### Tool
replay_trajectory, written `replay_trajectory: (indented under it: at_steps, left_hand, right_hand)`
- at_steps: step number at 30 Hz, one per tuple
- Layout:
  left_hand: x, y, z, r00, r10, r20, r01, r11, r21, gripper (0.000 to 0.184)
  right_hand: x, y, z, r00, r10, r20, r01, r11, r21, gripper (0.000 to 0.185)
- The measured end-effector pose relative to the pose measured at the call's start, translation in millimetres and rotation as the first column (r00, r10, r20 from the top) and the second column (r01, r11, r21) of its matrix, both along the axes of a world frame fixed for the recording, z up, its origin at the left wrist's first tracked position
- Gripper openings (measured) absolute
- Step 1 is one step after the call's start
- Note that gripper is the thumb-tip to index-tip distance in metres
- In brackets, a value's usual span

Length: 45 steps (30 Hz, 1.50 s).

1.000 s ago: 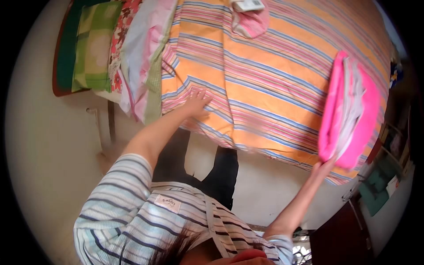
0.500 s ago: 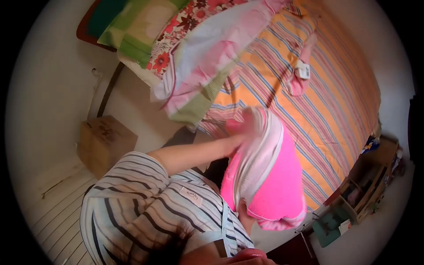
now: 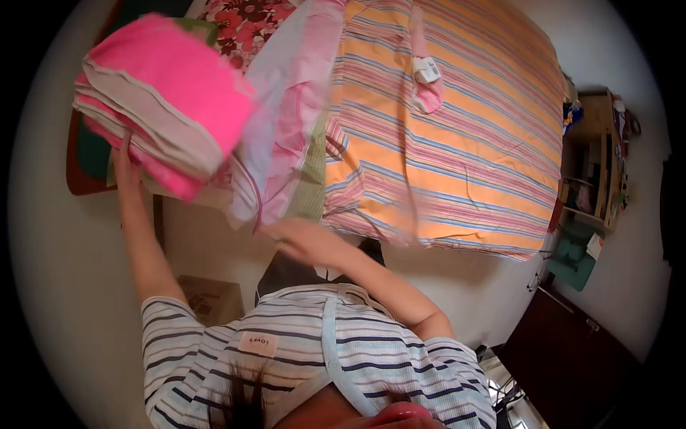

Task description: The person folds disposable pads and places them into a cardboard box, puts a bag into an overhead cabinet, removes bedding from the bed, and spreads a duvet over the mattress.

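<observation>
My left hand (image 3: 123, 151) grips the lower edge of a folded pink blanket (image 3: 186, 86) with pale layers, held over the head end of the bed. The blanket hides part of a green pillow (image 3: 204, 30). Beside the bed's near edge is my right hand (image 3: 296, 242), close to the hanging corner of a pink and pale blue cloth (image 3: 275, 136); motion blurs its fingers. An orange striped sheet (image 3: 471, 136) covers the bed. On it lies a pink cloth (image 3: 429, 96) with a white tagged item (image 3: 427, 70).
A red-flowered fabric (image 3: 246, 27) lies near the headboard (image 3: 91, 154). Under the near side of the bed stands a cardboard box (image 3: 211, 299). Shelves (image 3: 597, 157), a green chair (image 3: 572, 257) and a dark red cabinet (image 3: 568, 350) are at the right.
The pink blanket has gone from the right side, across in front of my body, to the upper left. My right hand has let go of it; my left hand, earlier flat on the sheet, now holds it.
</observation>
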<state>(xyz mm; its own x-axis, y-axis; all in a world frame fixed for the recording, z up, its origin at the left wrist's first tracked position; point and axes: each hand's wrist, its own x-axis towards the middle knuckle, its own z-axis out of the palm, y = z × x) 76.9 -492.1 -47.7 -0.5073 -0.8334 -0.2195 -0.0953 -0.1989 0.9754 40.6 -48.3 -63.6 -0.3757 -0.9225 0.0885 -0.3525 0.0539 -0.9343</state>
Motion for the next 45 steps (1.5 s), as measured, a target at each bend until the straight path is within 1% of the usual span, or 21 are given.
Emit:
replay_trajectory:
  at_steps: [3, 4, 5, 6, 7, 8, 9, 13, 14, 16, 19, 21, 23, 25, 28, 32, 34, 36, 40, 43, 45]
  left_hand:
    - [26.6, -40.5, -90.6, 0.976, 0.024, 0.218, 0.051, 0.942, -0.331, 0.063]
    - [29.5, -44.6, -112.6, 0.946, 0.028, 0.322, 0.140, 0.862, -0.488, 0.064]
    - [14.8, 6.8, -108.2, 0.874, -0.023, 0.486, 0.280, 0.841, -0.463, 0.064]
    - [18.4, 7.2, -172.8, 0.841, -0.073, 0.536, 0.428, 0.696, -0.576, 0.065]
    - [1.2, 53.4, -188.9, 0.804, -0.241, 0.544, 0.516, 0.738, -0.435, 0.063]
    - [-28.4, 119.3, -168.6, 0.660, -0.368, 0.656, 0.650, 0.716, -0.252, 0.063]
    - [-35.5, 148.9, -211.9, 0.722, -0.467, 0.511, 0.685, 0.589, -0.429, 0.063]
    - [-104.9, 270.5, -248.7, 0.430, -0.644, 0.633, 0.881, 0.451, -0.141, 0.057]
    - [-118.1, 286.4, -257.3, 0.425, -0.649, 0.632, 0.882, 0.455, -0.126, 0.057]
    - [-136.4, 308.2, -269.1, 0.110, -0.662, 0.741, 0.936, 0.319, 0.146, 0.066]
    - [-133.9, 321.1, -335.4, 0.077, -0.520, 0.851, 0.938, 0.326, 0.114, 0.070]
    - [-149.2, 323.2, -323.7, 0.000, -0.521, 0.854, 0.919, 0.337, 0.206, 0.071]
    - [-148.9, 326.4, -326.8, -0.081, -0.515, 0.853, 0.884, 0.358, 0.300, 0.071]
    - [-148.8, 324.5, -334.6, -0.025, -0.455, 0.890, 0.906, 0.366, 0.213, 0.072]
    - [-154.2, 327.0, -327.9, -0.036, -0.432, 0.901, 0.897, 0.384, 0.220, 0.072]
    - [-153.1, 327.0, -321.8, -0.045, -0.449, 0.893, 0.904, 0.362, 0.227, 0.068]
    - [-156.0, 327.0, -319.8, -0.023, -0.474, 0.880, 0.886, 0.398, 0.238, 0.066]
    - [-154.8, 325.2, -324.9, 0.002, -0.497, 0.868, 0.891, 0.395, 0.224, 0.066]
    - [-148.5, 323.0, -334.8, 0.052, -0.513, 0.857, 0.923, 0.353, 0.155, 0.065]
    - [-144.5, 325.9, -330.4, 0.070, -0.515, 0.854, 0.948, 0.301, 0.104, 0.065]
    - [-141.2, 329.1, -321.0, 0.154, -0.466, 0.871, 0.943, 0.333, 0.012, 0.062]
  right_hand:
    - [-23.6, 50.2, -65.4, 0.915, -0.348, 0.205, 0.234, 0.870, 0.433, 0.031]
    - [-31.3, 74.2, -84.5, 0.705, -0.569, 0.423, 0.346, 0.797, 0.494, 0.029]
    - [-35.4, 108.8, -159.6, 0.734, -0.652, 0.192, 0.509, 0.715, 0.479, 0.026]
    - [-51.0, 137.7, -170.0, 0.722, -0.690, 0.058, 0.553, 0.625, 0.551, 0.025]
    - [-73.6, 156.2, -155.0, 0.762, -0.624, -0.173, 0.586, 0.551, 0.594, 0.026]
    - [-89.8, 177.3, -165.0, 0.726, -0.662, -0.185, 0.605, 0.487, 0.630, 0.026]
    - [-105.2, 197.5, -180.9, 0.688, -0.697, -0.202, 0.620, 0.420, 0.662, 0.026]
    - [-175.9, 252.3, -239.8, 0.480, -0.876, 0.041, 0.658, 0.390, 0.644, 0.028]
    - [-195.8, 253.3, -243.5, 0.488, -0.872, 0.039, 0.651, 0.394, 0.649, 0.028]
    - [-234.1, 244.2, -238.6, 0.443, -0.890, 0.110, 0.663, 0.408, 0.628, 0.028]
    - [-288.1, 218.2, -233.7, 0.304, -0.902, 0.306, 0.685, 0.431, 0.587, 0.027]
    - [-326.8, 204.4, -237.6, 0.247, -0.861, 0.445, 0.717, 0.472, 0.513, 0.025]
    - [-378.0, 203.4, -283.1, 0.600, -0.800, 0.019, 0.724, 0.552, 0.413, 0.025]
    - [-405.2, 160.4, -248.2, 0.076, -0.773, 0.630, 0.778, 0.442, 0.447, 0.025]
    - [-437.7, 139.1, -278.9, 0.028, -0.671, 0.741, 0.867, 0.386, 0.316, 0.025]
    - [-433.7, 154.8, -302.0, -0.134, -0.571, 0.810, 0.856, 0.346, 0.385, 0.021]
    - [-390.4, 180.3, -283.8, -0.115, -0.055, 0.992, 0.941, 0.315, 0.126, 0.018]
    - [-333.8, 210.3, -267.6, -0.062, 0.276, 0.959, 0.910, 0.411, -0.059, 0.015]
    - [-225.9, 237.9, -211.5, -0.313, 0.432, 0.846, 0.892, 0.439, 0.106, 0.018]
    - [-157.5, 245.8, -174.5, -0.278, 0.423, 0.862, 0.914, 0.393, 0.103, 0.030]
    - [-115.2, 248.3, -151.1, -0.187, 0.277, 0.943, 0.936, 0.340, 0.086, 0.022]
